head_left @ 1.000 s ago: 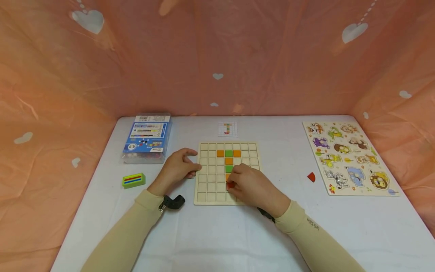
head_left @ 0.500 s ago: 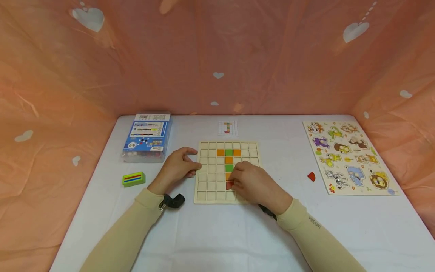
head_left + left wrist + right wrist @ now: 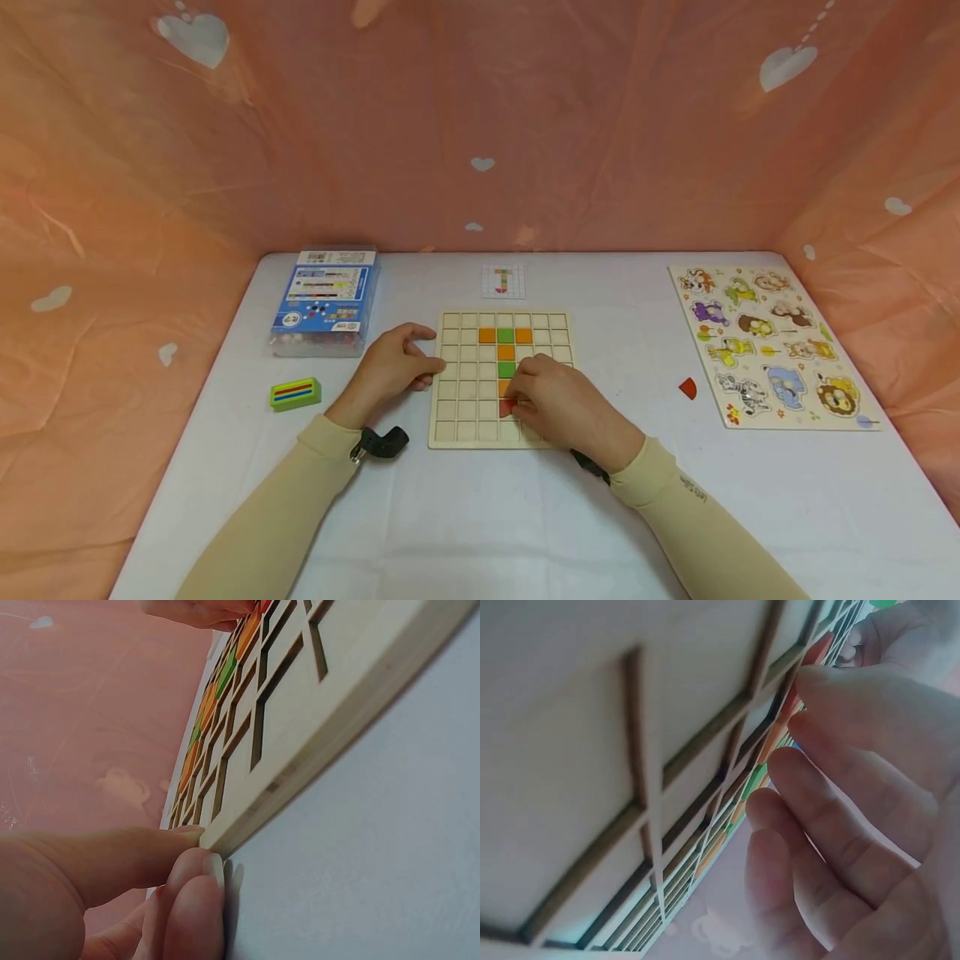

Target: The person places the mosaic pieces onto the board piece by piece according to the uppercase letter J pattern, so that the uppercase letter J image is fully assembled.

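Observation:
A square wooden grid board (image 3: 467, 412) lies mid-table, with orange tiles (image 3: 487, 336) and green tiles (image 3: 506, 369) set in a T-like pattern. My left hand (image 3: 390, 362) holds the board's left rim, thumb on top and curled fingers against its side in the left wrist view. My right hand (image 3: 562, 404) is over the lower right of the board. Its thumb and index finger pinch a red quarter-circle piece (image 3: 506, 408) at the cell below the lowest orange tile; the fingertips partly cover it. Another red quarter-circle piece (image 3: 687, 388) lies on the table to the right.
A small pattern card (image 3: 503, 282) lies behind the board. At the left stand a blue-labelled clear box (image 3: 326, 304) and a green block with coloured stripes (image 3: 296, 394). An animal puzzle board (image 3: 772, 350) is on the right. Orange fabric surrounds the white table.
My right hand has shifted slightly to the right at the red piece, and more of that piece shows. The left hand keeps its place on the rim.

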